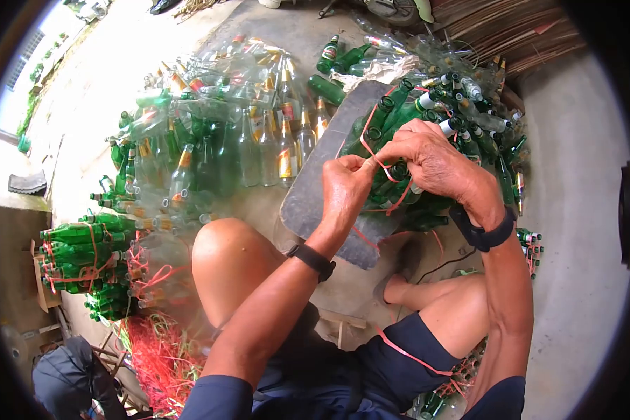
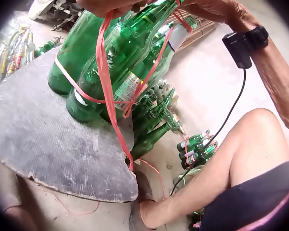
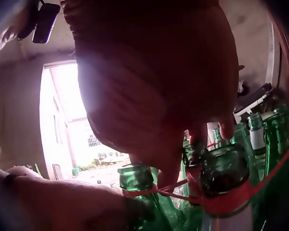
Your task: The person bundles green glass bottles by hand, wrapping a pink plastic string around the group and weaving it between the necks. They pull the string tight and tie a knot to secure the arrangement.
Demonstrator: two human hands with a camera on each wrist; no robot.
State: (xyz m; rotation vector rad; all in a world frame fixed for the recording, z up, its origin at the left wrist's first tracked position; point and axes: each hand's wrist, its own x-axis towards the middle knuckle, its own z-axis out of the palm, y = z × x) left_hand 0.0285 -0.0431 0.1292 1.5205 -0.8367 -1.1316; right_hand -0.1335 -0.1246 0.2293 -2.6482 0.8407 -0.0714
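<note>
Green bottles (image 2: 111,67) stand grouped upright on a grey board (image 2: 62,144), a pink plastic strap (image 2: 82,93) around their bodies. In the head view the left hand (image 1: 348,187) pinches the strap between thumb and finger beside the bottle necks. Close against it, the right hand (image 1: 437,159) holds the strap with bent fingers over the necks. From the right wrist, the strap (image 3: 231,201) runs around the bottle necks, and the right hand (image 3: 159,82) hides much of the group. A strap length (image 2: 106,72) hangs from the left hand (image 2: 111,6) past the board's edge.
Clear and green bottles (image 1: 245,150) stand at the back left. More green bottles (image 1: 497,147) lie beyond the board. Tied green bundles (image 1: 84,252) sit at far left, above loose pink straps (image 1: 161,357). The person's bent knees (image 1: 231,259) flank the board.
</note>
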